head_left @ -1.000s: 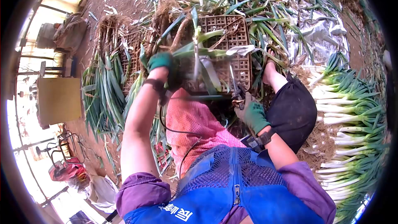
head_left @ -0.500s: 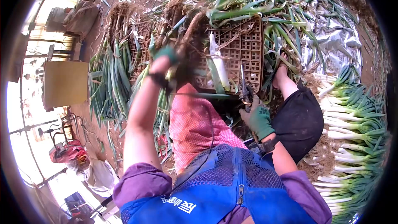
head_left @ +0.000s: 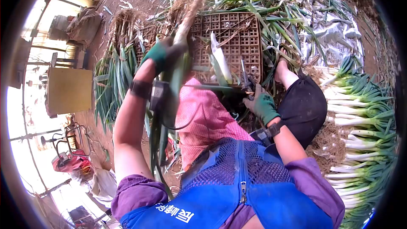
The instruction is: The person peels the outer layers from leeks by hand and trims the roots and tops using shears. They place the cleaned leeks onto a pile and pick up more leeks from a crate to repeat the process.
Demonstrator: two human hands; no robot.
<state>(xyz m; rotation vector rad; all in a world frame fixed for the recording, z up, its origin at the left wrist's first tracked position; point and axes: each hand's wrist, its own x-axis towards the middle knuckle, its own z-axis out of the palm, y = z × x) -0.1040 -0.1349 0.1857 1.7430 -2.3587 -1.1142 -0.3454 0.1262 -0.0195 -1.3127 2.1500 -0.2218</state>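
Note:
My left hand [head_left: 163, 55], in a green and dark glove, is closed around a long leek [head_left: 185, 29]. Its brown root end points up and away, while its leaves hang down by my forearm. My right hand [head_left: 262, 104], in a green glove, grips a dark tool [head_left: 249, 85] with a thin pointed tip, held just past my knees. Beyond it is a brown plastic crate [head_left: 237, 27] with a grid surface. A white-stemmed leek [head_left: 219, 57] lies across the crate, between my two hands.
Untrimmed leeks [head_left: 121, 72] are heaped at the left with roots away from me. Cleaned leeks [head_left: 356, 123] lie in a long row at the right. Leaf scraps [head_left: 280, 0] cover the ground behind the crate. A yellowish board [head_left: 70, 91] stands at far left.
My left hand has brought a leek up in front of the crate, roots raised, its leaves swinging toward me. My right hand keeps the tool in nearly the same place.

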